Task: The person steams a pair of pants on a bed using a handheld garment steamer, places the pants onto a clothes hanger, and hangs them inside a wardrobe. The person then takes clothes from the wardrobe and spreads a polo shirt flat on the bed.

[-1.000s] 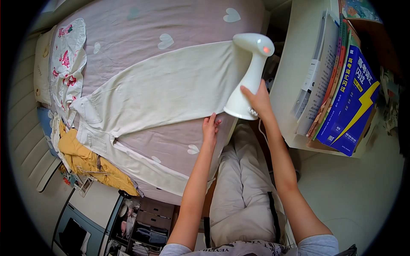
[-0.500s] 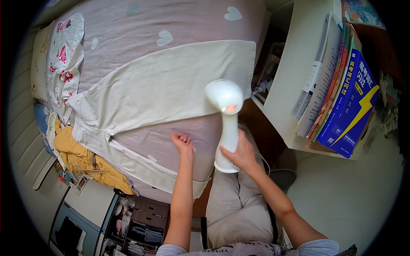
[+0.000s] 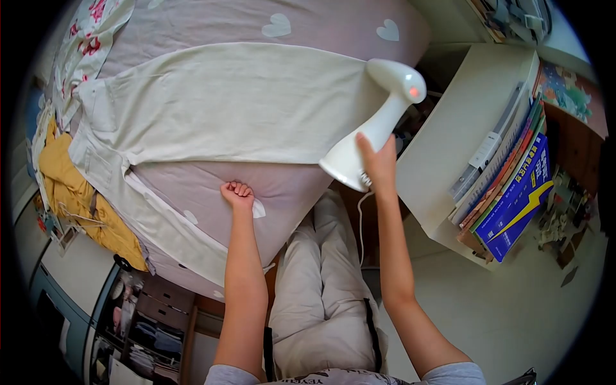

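Note:
White trousers lie spread across the bed, one leg laid out flat towards the right edge and the other nearer me. My right hand is wrapped round the handle of a white handheld garment steamer, whose head with a glowing red light is over the hem end of the far leg. It tilts up to the right, and its cord hangs from the base. Between the two trouser legs, my left hand rests on the bed sheet as a closed fist, nothing visible in it.
The pinkish bed sheet has white hearts. A yellow garment and a floral cloth lie at the left. Books stand on a white cabinet to the right. Open shelves hold folded clothes at lower left.
My right hand has moved the steamer forward and right to the trouser hem, tilting its head rightward. My left hand stays fisted on the sheet. The view has shifted.

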### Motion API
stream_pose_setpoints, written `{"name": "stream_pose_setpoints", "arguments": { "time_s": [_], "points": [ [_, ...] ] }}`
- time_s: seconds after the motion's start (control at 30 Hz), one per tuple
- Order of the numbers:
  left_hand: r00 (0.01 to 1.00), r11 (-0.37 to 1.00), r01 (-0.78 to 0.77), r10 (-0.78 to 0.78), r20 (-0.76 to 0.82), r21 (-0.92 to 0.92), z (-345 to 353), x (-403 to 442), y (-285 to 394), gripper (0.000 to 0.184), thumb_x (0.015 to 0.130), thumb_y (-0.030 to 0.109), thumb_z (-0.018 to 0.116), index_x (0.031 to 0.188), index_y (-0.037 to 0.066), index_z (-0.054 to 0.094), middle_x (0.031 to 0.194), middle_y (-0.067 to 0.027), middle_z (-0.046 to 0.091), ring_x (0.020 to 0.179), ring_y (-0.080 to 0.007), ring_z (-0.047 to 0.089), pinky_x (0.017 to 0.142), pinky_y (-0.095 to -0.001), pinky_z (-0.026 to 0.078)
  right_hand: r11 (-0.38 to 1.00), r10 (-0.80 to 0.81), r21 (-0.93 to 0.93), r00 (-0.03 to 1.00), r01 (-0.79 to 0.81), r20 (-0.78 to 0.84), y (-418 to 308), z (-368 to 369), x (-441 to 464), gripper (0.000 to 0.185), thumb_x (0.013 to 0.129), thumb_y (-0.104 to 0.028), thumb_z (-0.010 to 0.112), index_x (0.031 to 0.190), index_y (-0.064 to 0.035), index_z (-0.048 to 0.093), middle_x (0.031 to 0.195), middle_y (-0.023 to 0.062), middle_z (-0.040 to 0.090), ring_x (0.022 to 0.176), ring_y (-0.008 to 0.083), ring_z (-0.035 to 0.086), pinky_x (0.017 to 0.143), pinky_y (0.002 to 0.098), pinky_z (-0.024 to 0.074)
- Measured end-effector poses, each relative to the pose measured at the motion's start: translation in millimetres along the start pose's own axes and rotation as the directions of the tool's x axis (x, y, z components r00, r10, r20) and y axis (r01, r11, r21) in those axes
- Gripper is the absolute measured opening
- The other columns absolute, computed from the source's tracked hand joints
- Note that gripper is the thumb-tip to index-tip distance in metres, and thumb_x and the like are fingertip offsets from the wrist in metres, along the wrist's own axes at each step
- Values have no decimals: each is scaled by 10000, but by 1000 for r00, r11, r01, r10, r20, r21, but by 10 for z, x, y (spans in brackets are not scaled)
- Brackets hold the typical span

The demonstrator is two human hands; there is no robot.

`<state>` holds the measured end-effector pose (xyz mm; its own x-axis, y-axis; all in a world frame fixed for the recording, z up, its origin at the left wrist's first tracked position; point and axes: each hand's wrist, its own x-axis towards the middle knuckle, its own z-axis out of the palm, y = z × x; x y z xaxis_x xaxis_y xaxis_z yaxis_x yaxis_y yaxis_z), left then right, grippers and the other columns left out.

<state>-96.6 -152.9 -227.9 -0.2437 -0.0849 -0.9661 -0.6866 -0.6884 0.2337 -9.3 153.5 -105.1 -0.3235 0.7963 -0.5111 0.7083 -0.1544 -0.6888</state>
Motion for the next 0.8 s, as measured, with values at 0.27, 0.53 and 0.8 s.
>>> {"name": "stream_pose_setpoints", "arguments": {
  "time_s": [0.27, 0.53, 0.8],
  "points": [
    [999, 1000, -14, 14, -50, -3, -5, 35, -32, 204, 660, 237, 415, 490, 136, 364, 390, 33, 304, 302, -86, 242, 276, -204, 205, 974, -34, 227, 988, -2, 153, 248, -310, -91, 482, 715, -211, 611, 1056, 40, 381, 933, 112, 489, 836, 164, 478, 754, 277, 396],
    [999, 1000, -19, 19, -47, -3, 31, 8, -45, 206, 660, 235, 437, 487, 150, 365, 380, 55, 304, 291, -72, 248, 270, -187, 206, 995, 59, -92, 906, -23, 419, 1120, -451, -1064, 557, 648, -185, 649, 1084, 1, 356, 935, 139, 502, 862, 224, 508, 763, 326, 406],
    [999, 1000, -15, 15, -46, 3, 26, 25, -33, 229, 672, 243, 403, 474, 138, 360, 382, 33, 291, 300, -86, 225, 284, -209, 198, 943, 199, -332, 832, -19, 518, 1340, -842, -1469, 610, 613, -238, 684, 1077, -11, 360, 967, 190, 525, 881, 302, 538, 754, 359, 425]
  ]
}}
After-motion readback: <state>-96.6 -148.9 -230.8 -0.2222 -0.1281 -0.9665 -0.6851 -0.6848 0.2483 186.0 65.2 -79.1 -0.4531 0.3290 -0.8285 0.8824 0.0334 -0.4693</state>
